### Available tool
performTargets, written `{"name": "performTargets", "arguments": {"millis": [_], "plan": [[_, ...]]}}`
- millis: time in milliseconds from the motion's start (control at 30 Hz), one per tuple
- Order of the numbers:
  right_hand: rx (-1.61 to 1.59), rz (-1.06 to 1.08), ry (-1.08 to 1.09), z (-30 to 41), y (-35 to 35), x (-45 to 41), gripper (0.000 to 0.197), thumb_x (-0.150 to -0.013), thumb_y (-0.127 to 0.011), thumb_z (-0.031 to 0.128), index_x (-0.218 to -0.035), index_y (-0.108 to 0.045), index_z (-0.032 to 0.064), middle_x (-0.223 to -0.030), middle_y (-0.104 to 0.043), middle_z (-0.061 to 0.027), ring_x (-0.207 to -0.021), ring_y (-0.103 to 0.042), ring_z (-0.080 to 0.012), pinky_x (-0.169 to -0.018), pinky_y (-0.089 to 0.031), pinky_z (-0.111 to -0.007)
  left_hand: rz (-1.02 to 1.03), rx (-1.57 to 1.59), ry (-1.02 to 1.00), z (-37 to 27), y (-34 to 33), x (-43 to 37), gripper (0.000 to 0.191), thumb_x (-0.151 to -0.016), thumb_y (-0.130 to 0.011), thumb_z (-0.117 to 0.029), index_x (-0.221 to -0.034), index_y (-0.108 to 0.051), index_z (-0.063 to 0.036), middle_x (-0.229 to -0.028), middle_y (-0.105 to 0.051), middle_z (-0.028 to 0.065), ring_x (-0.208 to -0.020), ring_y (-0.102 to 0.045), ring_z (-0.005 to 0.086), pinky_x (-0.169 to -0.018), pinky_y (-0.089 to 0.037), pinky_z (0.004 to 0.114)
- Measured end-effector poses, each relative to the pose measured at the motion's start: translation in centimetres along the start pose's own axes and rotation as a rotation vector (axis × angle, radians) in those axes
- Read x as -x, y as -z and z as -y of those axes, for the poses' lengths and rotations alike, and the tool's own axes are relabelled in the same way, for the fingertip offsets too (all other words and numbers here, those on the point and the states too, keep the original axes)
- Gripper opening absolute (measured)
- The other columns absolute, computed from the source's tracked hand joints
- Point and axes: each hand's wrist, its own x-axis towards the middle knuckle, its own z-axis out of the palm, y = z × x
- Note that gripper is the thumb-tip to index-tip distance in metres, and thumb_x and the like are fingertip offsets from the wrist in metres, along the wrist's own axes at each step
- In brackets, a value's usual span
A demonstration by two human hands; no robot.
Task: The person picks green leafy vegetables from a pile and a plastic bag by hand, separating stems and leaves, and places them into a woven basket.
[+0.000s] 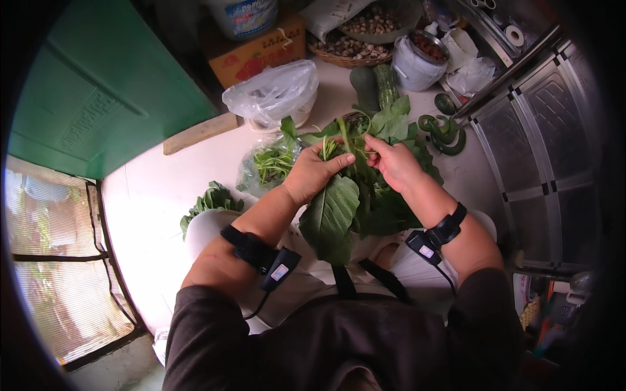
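My left hand (314, 171) grips a bunch of cut green stems (328, 148), with its thumb stretched towards a longer stem (345, 134). Below that hand hangs a broad green leaf (331, 212). Close on the right, my right hand (395, 163) pinches a thin green strand or stem between thumb and fingers; the exact piece is partly hidden. A heap of leafy greens (391, 212) lies under and around both hands. Just left of them sits a clear plastic bag (247, 171) with cut green stems (274, 165) in it.
Another leafy bunch (210, 201) lies on the floor by my left knee. Ahead are a plastic-lined tub (279, 105), a cardboard box (259, 56), a wicker basket of garlic-like bulbs (349, 56) and dark green gourds (366, 88). Curved green vegetables (447, 139) lie near the right-hand cabinet (508, 141).
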Motion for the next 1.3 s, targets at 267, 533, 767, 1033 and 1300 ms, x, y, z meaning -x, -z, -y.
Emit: {"name": "performTargets", "arguments": {"millis": [267,533,767,1033,1300], "plan": [[0.148,-0.180,0.139,1.0,0.7,0.1,0.044,-0.073,-0.060,0.029,-0.109,-0.042,0.0112,-0.101,-0.047,-0.0055,-0.088,-0.046,-0.0195,-0.071,-0.040,-0.032,-0.170,0.111,0.043,-1.4,0.2,0.3,0.018,-0.082,-0.051,-0.015,-0.096,-0.057,-0.0052,-0.081,-0.057,0.0016,-0.069,-0.052,0.0085,-0.061,-0.043,0.020],[0.831,0.213,0.660,3.9,-0.6,2.0,0.028,-0.075,-0.058,0.016,-0.099,-0.055,0.0034,-0.092,-0.054,-0.0075,-0.074,-0.050,-0.0131,-0.065,-0.041,-0.023,0.016,-0.398,-0.009,-0.8,0.4,0.5,0.019,-0.078,-0.057,-0.012,-0.093,-0.057,-0.0015,-0.079,-0.057,0.0002,-0.070,-0.048,0.0050,-0.065,-0.041,0.021],[0.298,0.232,0.268,2.4,-0.3,0.3,0.012,-0.081,-0.050,0.016,-0.085,-0.054,0.0058,-0.079,-0.053,0.0035,-0.066,-0.043,-0.0028,-0.057,-0.034,-0.016,-0.032,-0.199,0.029,-0.1,0.8,0.2,0.024,-0.076,-0.059,-0.012,-0.098,-0.055,-0.0017,-0.082,-0.056,0.0006,-0.072,-0.049,0.0075,-0.066,-0.041,0.021],[0.070,0.156,0.280,1.5,-1.1,0.4,0.011,-0.083,-0.049,0.016,-0.086,-0.050,0.0058,-0.074,-0.049,0.0027,-0.068,-0.046,-0.0050,-0.061,-0.041,-0.018,0.018,-0.091,-0.061,-0.5,-0.2,0.6,0.040,-0.078,-0.057,-0.012,-0.115,-0.044,-0.0025,-0.103,-0.051,0.0036,-0.092,-0.046,0.0087,-0.080,-0.037,0.021],[-0.015,0.243,0.286,1.1,-2.4,1.2,0.013,-0.085,-0.045,0.017,-0.090,-0.049,0.0064,-0.087,-0.053,-0.0007,-0.066,-0.044,-0.0040,-0.063,-0.041,-0.018,-0.001,-0.031,0.121,0.4,-0.5,0.3,0.016,-0.077,-0.058,-0.014,-0.088,-0.054,-0.0028,-0.076,-0.056,0.0010,-0.067,-0.051,0.0080,-0.061,-0.042,0.021]]}}
